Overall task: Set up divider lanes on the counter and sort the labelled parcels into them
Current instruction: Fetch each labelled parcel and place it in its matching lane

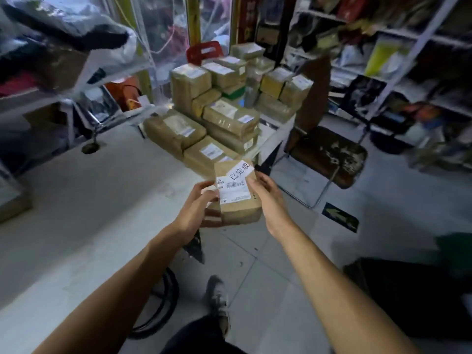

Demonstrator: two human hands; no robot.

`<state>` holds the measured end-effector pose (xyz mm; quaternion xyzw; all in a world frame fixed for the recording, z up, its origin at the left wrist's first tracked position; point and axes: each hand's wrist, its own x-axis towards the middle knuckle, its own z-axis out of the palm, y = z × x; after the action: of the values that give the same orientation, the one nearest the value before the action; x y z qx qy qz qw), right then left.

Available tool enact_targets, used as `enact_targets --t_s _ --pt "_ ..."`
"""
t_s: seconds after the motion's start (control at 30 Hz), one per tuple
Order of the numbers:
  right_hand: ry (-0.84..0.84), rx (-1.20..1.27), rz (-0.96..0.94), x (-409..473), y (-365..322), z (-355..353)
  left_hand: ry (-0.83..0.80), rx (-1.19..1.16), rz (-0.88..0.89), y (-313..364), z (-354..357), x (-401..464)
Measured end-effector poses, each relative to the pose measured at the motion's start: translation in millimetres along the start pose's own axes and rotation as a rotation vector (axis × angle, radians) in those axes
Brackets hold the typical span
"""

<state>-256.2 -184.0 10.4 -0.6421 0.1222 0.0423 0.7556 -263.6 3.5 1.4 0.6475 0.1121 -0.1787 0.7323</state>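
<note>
I hold a small brown parcel (238,200) in front of me, just past the counter's near corner. It carries a white shipping label and a second white sticker with black characters. My left hand (198,210) grips its left side, thumb on top and fingers underneath. My right hand (268,198) grips its right edge. A stack of several brown labelled parcels (224,116) fills the far end of the white counter (76,213).
A brown folding chair (324,146) stands right of the counter on the tiled floor. Shelves (396,60) packed with goods line the right wall. A red stool (204,51) sits behind the stack. A round cable hole (90,148) marks the counter. My shoe (217,300) is below.
</note>
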Motion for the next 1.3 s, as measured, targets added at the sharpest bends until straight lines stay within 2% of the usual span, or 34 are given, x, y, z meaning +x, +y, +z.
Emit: enact_targets --t_s 0.13,0.3,0.53,0.8,1.07,1.3 --pt "0.067 -0.018 0.007 57 -14 -30 -0.054 0.034 0.01 15 32 63" --pt "0.062 -0.06 0.007 135 -49 -57 -0.132 0.069 0.021 53 62 142" --pt "0.081 -0.002 -0.001 224 -83 -96 -0.154 0.035 0.003 97 110 224" --pt "0.039 0.012 0.007 352 -121 -152 -0.128 0.106 0.052 144 176 331" --pt "-0.169 -0.128 -0.053 486 -191 -211 0.046 0.099 0.133 199 255 433" --pt "-0.377 -0.317 -0.136 567 -188 -171 0.295 -0.039 0.059 212 248 476"
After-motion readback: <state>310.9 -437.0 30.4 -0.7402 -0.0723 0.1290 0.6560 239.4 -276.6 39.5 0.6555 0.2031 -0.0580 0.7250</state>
